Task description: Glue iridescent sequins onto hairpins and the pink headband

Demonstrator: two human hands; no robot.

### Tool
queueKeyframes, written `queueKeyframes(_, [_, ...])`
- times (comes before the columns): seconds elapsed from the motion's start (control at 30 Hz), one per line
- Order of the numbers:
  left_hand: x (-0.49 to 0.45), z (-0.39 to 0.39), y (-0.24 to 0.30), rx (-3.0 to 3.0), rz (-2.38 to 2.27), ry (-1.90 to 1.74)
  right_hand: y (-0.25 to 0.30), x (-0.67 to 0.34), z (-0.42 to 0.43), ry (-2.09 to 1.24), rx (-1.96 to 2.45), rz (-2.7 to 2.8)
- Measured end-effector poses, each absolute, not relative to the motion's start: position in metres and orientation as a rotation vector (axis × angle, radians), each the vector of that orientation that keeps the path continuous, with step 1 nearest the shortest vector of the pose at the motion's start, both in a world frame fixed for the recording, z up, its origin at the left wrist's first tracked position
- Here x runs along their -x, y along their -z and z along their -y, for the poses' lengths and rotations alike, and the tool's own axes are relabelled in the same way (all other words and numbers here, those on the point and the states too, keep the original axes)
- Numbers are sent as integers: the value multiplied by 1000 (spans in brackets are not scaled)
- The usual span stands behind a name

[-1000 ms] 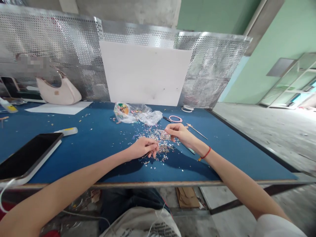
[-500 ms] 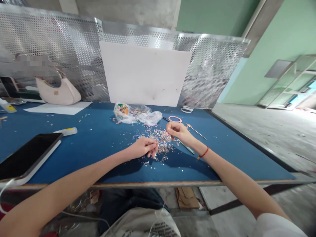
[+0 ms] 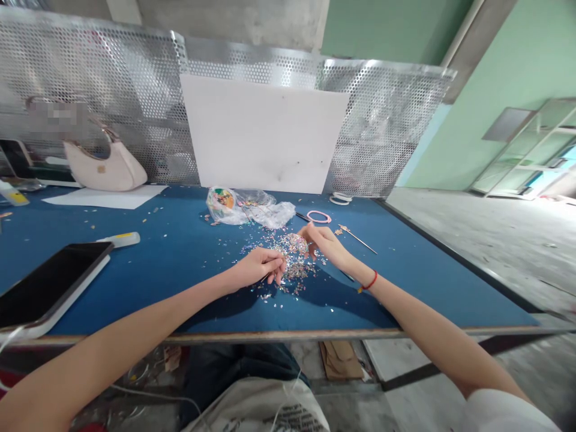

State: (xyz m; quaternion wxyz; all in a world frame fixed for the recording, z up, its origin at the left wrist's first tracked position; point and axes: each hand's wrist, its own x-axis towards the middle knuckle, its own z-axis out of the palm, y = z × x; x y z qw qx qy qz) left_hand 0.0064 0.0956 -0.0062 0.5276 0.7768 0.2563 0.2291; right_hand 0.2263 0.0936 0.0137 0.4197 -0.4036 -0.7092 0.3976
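Observation:
A loose pile of tiny shiny sequins [image 3: 294,259] lies scattered on the blue table mat [image 3: 135,300]. My left hand [image 3: 260,268] rests at the pile's near edge, fingers curled around a thin dark tool [image 3: 266,278], mostly hidden. My right hand [image 3: 324,243] reaches over the far side of the pile, its fingertips pressed together at the sequins. Whatever they pinch is hidden. A slim rod [image 3: 346,275] shows beyond that wrist, and I cannot tell if that hand holds it.
A crumpled plastic bag [image 3: 252,210], a pink ring [image 3: 318,216] and a metal pick [image 3: 357,239] lie beyond the hands. A black tablet [image 3: 49,282] and a white-yellow marker [image 3: 119,240] lie to the left. A perforated metal screen [image 3: 396,120] stands behind the table.
My right hand has moved slightly left and down onto the pile, with its fingers now stretched toward the sequins. My left hand has barely shifted.

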Motion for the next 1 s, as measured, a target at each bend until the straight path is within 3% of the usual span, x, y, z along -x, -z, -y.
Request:
queueKeyframes(0.23, [-6,-97,8,-1873,-601,-527,-18,-223,-84,-731,1001,1912])
queueKeyframes(0.53, [-6,-96,7,-1858,-598,-516,-16,-223,-88,-1125,925,1608])
queueKeyframes(0.8, [-6,-95,7,-1862,-615,-508,-21,-229,-87,-942,973,1778])
queueKeyframes(1.0, [-6,-94,5,-1881,-627,-509,-20,-230,-89,-1036,947,1725])
